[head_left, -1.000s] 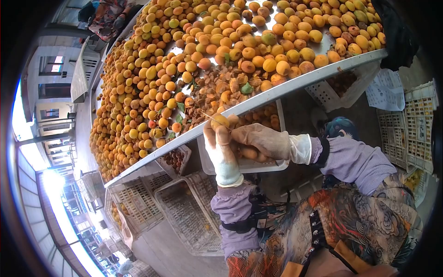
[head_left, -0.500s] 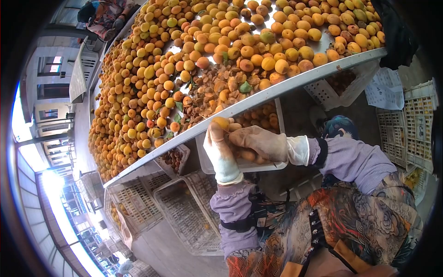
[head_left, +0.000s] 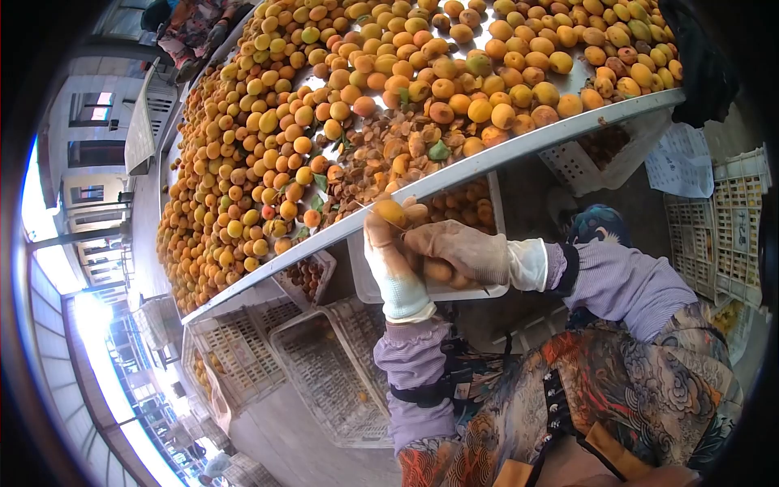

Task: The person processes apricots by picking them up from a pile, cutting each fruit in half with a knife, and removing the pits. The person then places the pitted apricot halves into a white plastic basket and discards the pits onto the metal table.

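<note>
My left hand (head_left: pixel 395 272), in a stained white glove, is closed around a yellow apricot (head_left: pixel 390 213) at its fingertips. Beside it, my right hand (head_left: pixel 458 250), in a brown-stained glove, has its fingers curled together close to the same fruit. A thin pale sliver shows near the apricot, and a small dark tip pokes out below the right fist; what that hand grips is mostly hidden. Both hands are over a white crate (head_left: pixel 497 213) of apricots, just off the table's metal edge (head_left: pixel 519 152).
Many whole apricots (head_left: pixel 243 170) cover the sloping metal table, with a heap of brown apricot pieces (head_left: pixel 381 158) near its edge. Plastic crates (head_left: pixel 337 381) stand on the floor at left, and more crates (head_left: pixel 740 223) are stacked at right. Another person (head_left: pixel 191 36) is at the far side.
The whole view has shifted slightly. Both hands stay together at the apricot, which now shows a little more above the left fingers.
</note>
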A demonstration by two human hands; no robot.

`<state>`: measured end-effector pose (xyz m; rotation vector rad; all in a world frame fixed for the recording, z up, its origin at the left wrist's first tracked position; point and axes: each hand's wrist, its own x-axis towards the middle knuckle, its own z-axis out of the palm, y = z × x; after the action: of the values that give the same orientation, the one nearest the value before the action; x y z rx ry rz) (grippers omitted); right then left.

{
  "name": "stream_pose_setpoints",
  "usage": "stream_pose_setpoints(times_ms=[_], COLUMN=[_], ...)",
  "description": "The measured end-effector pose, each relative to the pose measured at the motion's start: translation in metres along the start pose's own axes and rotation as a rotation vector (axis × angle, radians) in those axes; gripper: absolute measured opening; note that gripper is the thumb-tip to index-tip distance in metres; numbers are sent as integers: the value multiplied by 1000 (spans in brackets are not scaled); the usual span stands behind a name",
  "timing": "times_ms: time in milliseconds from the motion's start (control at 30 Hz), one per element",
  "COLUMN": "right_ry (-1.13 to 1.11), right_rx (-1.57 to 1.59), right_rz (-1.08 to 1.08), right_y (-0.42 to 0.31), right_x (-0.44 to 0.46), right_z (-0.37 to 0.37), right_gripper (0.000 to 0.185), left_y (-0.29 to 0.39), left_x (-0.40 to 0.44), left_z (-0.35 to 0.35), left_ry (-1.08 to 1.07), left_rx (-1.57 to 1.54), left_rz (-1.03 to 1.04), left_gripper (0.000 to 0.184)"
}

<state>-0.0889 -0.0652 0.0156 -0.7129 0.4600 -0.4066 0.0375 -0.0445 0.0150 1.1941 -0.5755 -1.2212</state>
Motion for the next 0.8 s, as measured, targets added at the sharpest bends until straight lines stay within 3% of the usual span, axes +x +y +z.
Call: stream_pose_setpoints(times_ms=[367, 500, 600, 733, 800], right_ry=[66, 59, 79, 91, 102], right_rx=[-13, 13, -86, -67, 13], right_rz=[90, 17, -69, -50, -72], right_y=[-21, 1, 10, 10, 9], right_x=[-12, -3, -4, 2, 8], right_z=[-6, -12, -9, -8, -4], right_gripper=[36, 36, 36, 35, 36], left_y=[6, -5, 9, 11, 3], left_x=[4, 6, -6, -5, 0], left_z=[-8, -8, 3, 4, 3], left_ry=[-214, -196, -72, -61, 2], left_rx=[115, -3, -10, -27, 43], left_rz=[117, 99, -115, -107, 32], left_gripper=[51, 54, 62, 63, 62])
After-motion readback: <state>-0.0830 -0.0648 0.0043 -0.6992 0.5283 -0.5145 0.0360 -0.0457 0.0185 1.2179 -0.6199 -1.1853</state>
